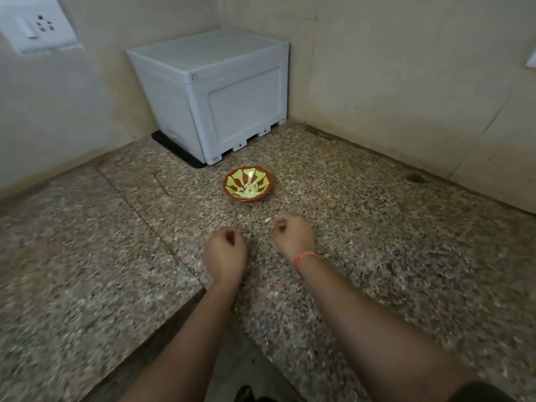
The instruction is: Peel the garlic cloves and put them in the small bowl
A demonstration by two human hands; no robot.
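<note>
head view: the one view you have. It looks down along your two bare forearms onto a speckled stone tabletop (pixel 391 256) that runs into a wall corner.
small bowl (pixel 232 181): one, red-brown with a yellow-green ray pattern inside. It stands upright on the tabletop at centre, farther out than both your hands and nearer than the box.
garlic cloves (pixel 249 190): pale peeled pieces heaped in the bowl's bottom and near side. They run together in the blur, so you can say several but cannot give an exact count.
loose scrap (pixel 268 219): one small pale bit on the tabletop between the bowl and your hands, just left of your right hand. You cannot tell whether it is skin or clove.
left hand (pixel 224 253): one, back turned up, near centre and left of the other hand, the two apart. The grip is curled in with fingertips toward the thumb. You cannot tell whether anything is inside it.
right hand (pixel 293 235): one, a little farther out than the left and nearest the bowl, not touching it. The grip is clenched inward. A faint pale streak shows at the fingertips, but you cannot tell if it is something held.
red thread (pixel 303 260): one band round your right wrist.
white box (pixel 220 94): one plastic box, far in the corner, standing on one black mat (pixel 174 147) that shows along its left foot.
socket plate (pixel 36 24): one, on the left wall, far left.
</note>
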